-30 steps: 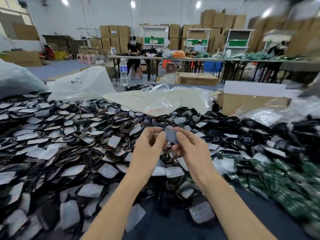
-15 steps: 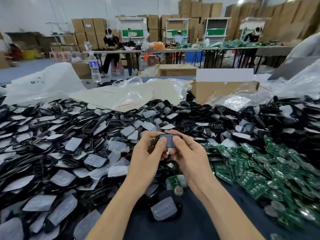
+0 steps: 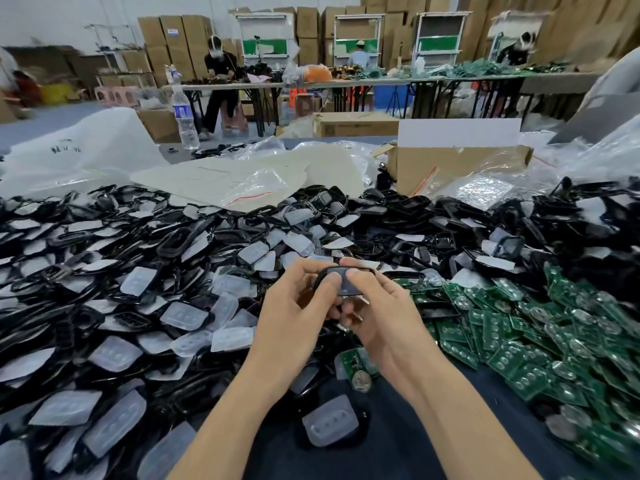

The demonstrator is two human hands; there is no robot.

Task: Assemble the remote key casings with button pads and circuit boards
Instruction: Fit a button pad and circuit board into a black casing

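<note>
The head feed is the only view I have. The left hand (image 3: 294,317) and right hand (image 3: 384,317) meet above the middle of the table (image 3: 398,431). Between them they hold one black key casing (image 3: 341,279) with a grey button pad showing in its frame. Both thumbs press on its top face and the fingers curl underneath it. The fingers cover the edges, so I cannot tell whether the pad sits fully in.

To the left and beyond the hands lies a broad heap of black casings and translucent pads (image 3: 138,271). To the right is a pile of green circuit boards (image 3: 519,334). Just below the right wrist a single circuit board (image 3: 356,367) with a coin cell lies on the dark cloth. Nearer to me, a loose translucent pad (image 3: 329,426) rests on a black casing.

Behind the heap are flat plastic bags (image 3: 242,181) and an open cardboard box (image 3: 450,164). A water bottle (image 3: 185,119) stands at the far left edge.
</note>
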